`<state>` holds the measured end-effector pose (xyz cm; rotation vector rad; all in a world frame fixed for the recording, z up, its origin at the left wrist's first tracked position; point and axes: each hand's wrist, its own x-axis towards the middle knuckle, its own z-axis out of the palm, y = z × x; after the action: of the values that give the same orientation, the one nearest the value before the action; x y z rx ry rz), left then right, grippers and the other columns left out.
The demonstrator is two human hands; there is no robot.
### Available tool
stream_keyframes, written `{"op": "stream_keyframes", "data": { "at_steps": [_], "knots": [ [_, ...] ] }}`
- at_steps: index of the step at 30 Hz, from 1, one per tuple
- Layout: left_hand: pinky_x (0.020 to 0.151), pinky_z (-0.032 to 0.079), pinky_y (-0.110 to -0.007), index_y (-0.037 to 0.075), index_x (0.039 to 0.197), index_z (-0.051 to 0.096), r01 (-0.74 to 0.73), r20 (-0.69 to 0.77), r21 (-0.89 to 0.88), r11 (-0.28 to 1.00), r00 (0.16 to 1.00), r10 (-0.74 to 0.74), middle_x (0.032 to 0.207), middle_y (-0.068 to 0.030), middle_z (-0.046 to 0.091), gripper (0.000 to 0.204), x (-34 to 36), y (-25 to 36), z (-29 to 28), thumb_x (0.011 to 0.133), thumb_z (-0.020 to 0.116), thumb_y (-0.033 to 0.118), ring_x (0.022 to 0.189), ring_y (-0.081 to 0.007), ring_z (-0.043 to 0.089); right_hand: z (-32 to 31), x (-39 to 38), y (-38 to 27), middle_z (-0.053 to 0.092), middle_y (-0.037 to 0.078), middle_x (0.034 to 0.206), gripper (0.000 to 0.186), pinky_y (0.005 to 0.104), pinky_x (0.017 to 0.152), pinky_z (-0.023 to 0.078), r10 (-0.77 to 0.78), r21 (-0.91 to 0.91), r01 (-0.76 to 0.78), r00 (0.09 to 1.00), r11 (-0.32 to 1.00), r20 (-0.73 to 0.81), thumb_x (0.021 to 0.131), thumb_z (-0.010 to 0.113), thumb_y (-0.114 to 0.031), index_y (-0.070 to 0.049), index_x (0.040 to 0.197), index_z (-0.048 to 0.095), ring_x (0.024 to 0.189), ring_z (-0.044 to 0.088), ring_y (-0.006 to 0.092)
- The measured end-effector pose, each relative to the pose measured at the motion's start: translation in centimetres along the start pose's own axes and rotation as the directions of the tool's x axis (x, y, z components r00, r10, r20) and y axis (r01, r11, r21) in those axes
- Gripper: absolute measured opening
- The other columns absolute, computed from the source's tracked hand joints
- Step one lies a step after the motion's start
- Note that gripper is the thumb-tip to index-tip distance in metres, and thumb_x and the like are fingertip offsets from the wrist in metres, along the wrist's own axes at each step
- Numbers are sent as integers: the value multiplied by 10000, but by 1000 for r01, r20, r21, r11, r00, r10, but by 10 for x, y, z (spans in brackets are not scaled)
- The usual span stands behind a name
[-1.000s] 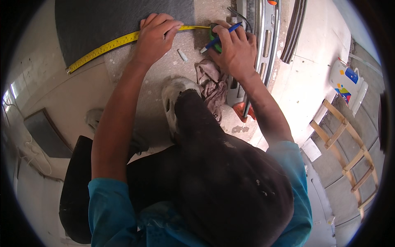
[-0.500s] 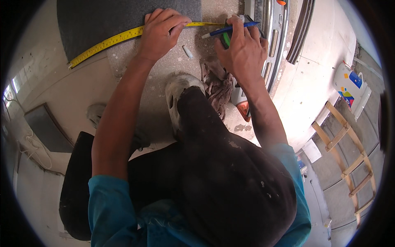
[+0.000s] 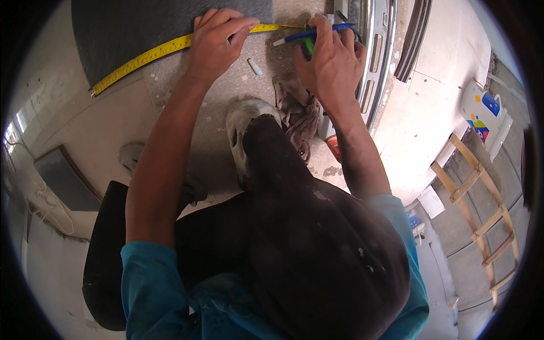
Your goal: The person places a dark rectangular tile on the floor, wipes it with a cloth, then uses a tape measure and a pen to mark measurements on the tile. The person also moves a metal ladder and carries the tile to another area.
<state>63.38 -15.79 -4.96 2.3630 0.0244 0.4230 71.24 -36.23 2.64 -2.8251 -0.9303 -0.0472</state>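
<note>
1. From where I stand, the person is measuring: the yellow tape (image 3: pixel 143 59) lies along the near edge of the dark slab (image 3: pixel 170 21), its end at the near left corner.
2. The left hand (image 3: pixel 216 48) has its fingers drawn narrow around the tape, close to the near right corner.
3. The right hand (image 3: pixel 331 62) curls over the green tape case (image 3: pixel 308 46), a blue pen (image 3: pixel 303 36) between its fingers.
4. I'd judge the next move calls for a taut tape and a steady left hand.
5. The tape's long axis runs left to right, slanting away from the person; its free end points left.
</note>
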Motion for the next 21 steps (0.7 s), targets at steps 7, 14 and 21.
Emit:
{"op": "stream_keyframes", "data": {
  "at_steps": [7, 14, 21],
  "knots": [
    [796, 378, -323, 195, 992, 751, -43, -33, 7, 999, 999, 44, 902, 62, 625, 173, -1, -3, 6, 840, 709, 124, 849, -154, 550, 4, -9, 1, 651, -4, 1199, 516, 455, 978, 320, -15, -17, 15, 1000, 1000, -21, 722, 735, -212, -175, 1203, 551, 1138, 561, 223],
    [790, 372, -330, 202, 1000, 748, -6, -53, 18, 1000, 999, 7, 909, 63, 619, 196, -3, -2, 9, 827, 712, 116, 857, -159, 550, 19, -19, 2, 581, -51, 1326, 492, 456, 1019, 279, -21, -24, 19, 994, 1000, -103, 740, 730, -205, -200, 1201, 558, 1233, 510, 190],
    [780, 373, -334, 194, 990, 746, -14, -47, 37, 999, 999, 16, 915, 63, 619, 190, -3, 0, 9, 823, 711, 110, 855, -157, 552, 16, -22, -5, 637, -65, 1235, 392, 459, 1031, 272, 12, 21, -9, 989, 1000, -149, 777, 723, -224, -167, 1140, 587, 1243, 505, 226]
  ]
}}
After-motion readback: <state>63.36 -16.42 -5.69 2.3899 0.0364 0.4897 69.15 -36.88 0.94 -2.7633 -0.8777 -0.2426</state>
